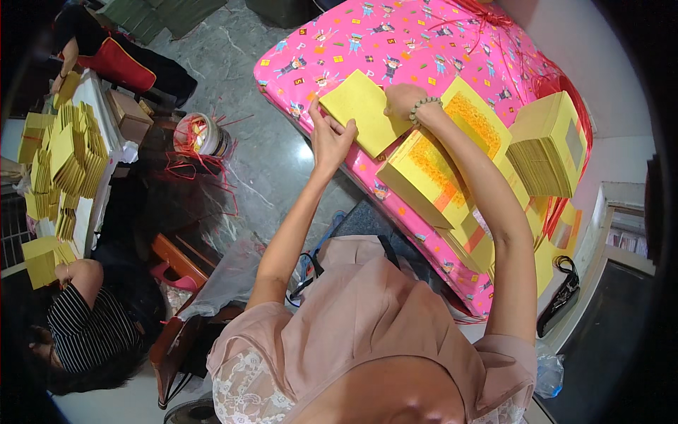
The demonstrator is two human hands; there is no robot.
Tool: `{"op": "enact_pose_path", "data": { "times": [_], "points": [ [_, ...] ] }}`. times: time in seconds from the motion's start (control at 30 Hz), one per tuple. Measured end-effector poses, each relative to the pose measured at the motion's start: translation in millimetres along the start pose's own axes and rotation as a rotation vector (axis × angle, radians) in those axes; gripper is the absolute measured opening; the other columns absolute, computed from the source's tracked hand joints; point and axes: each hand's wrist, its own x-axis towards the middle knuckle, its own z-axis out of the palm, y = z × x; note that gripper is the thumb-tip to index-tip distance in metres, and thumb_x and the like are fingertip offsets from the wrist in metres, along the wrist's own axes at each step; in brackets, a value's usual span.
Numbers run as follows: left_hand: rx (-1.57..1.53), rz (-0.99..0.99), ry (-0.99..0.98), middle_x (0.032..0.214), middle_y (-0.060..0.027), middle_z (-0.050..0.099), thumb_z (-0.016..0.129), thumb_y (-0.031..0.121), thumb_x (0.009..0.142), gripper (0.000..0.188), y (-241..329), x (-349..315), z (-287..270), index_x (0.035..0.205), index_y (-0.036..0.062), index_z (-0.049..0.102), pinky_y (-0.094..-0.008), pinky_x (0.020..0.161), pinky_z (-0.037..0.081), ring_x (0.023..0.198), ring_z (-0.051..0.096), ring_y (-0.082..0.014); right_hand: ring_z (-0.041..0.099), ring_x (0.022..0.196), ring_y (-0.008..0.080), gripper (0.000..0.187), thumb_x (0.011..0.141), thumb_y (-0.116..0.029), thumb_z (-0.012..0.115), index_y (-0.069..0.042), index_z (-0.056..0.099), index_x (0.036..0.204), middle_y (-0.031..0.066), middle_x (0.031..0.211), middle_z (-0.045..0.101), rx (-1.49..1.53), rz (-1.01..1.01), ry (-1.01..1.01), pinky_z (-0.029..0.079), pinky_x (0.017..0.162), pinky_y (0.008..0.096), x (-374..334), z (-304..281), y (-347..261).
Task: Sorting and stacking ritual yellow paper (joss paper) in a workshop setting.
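While a pink patterned worktop [417,30] fills much of the upper right of the frame, a grey marbled floor [265,152] shows in the upper middle and a white-covered worktop [83,226] runs down the left side, bearing many yellow bundles [78,152]. On the pink surface, a tall yellow stack [547,145] stands at the right, and a yellow block flecked with orange [417,184] lies nearer the centre. A yellow packet [364,106], smaller than these, is just above and left of the flecked block, near the worktop's left edge, between the person's two hands.

The left hand [330,138] is at the packet's left and lower side: its fingers are clamped on that edge, the thumb lying over the upper face near the lower edge and another finger reaching up along the left corner. The right hand [407,102] is at the packet's upper right edge, its fingers curled in; whether they pinch the packet, I cannot tell. A beaded bracelet [425,109] circles the right wrist.
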Motion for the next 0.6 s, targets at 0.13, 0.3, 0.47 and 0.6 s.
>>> {"op": "enact_pose_path", "data": {
  "times": [0.13,0.3,0.47,0.6],
  "points": [
    [0.185,0.17,0.093,0.086,-0.0169,0.062,0.073,0.014,0.078,0.092,17.1,-8.8,3.9,0.148,-0.0045,0.017,-0.0398,0.075,0.051,0.081,0.065,-0.0242,0.069,0.1,0.0352,0.038,0.088,-0.027,0.07,0.0,0.067,0.114,0.0219,0.107,0.07,-0.027,-0.002,0.031,0.056,0.083,0.0433,1.5,2.3,4.5],
    [0.684,0.522,0.151,0.138,-0.0228,0.046,0.068,0.012,0.079,0.064,8.5,-5.8,10.4,0.14,0.0074,0.05,-0.0584,0.113,0.023,0.137,0.034,-0.0435,0.07,0.097,0.0343,0.033,0.086,-0.026,0.071,-0.001,0.069,0.108,0.0209,0.1,0.071,0.035,0.039,0.112,0.056,0.081,0.044,0.1,-1.0,-0.6],
    [0.773,0.528,-0.092,0.146,-0.0235,0.043,0.064,0.018,0.085,0.055,2.0,0.8,16.1,0.139,0.0115,0.054,-0.0609,0.117,0.017,0.142,0.026,-0.0476,0.071,0.085,0.0295,0.023,0.089,-0.024,0.067,-0.003,0.068,0.097,0.0143,0.091,0.073,0.359,-0.093,0.621,0.055,0.073,0.0406,-4.0,-3.6,3.6],
    [0.815,0.529,-0.105,0.153,-0.0214,0.037,0.057,0.048,0.092,0.062,5.8,-4.5,15.9,0.146,0.0187,0.047,-0.0641,0.115,0.016,0.143,0.022,-0.0515,0.071,0.079,0.0264,0.022,0.089,-0.023,0.067,-0.003,0.068,0.098,0.0127,0.086,0.073,0.516,-0.137,0.705,0.055,0.07,0.0384,-29.8,-16.5,1.6]
  ]
}}
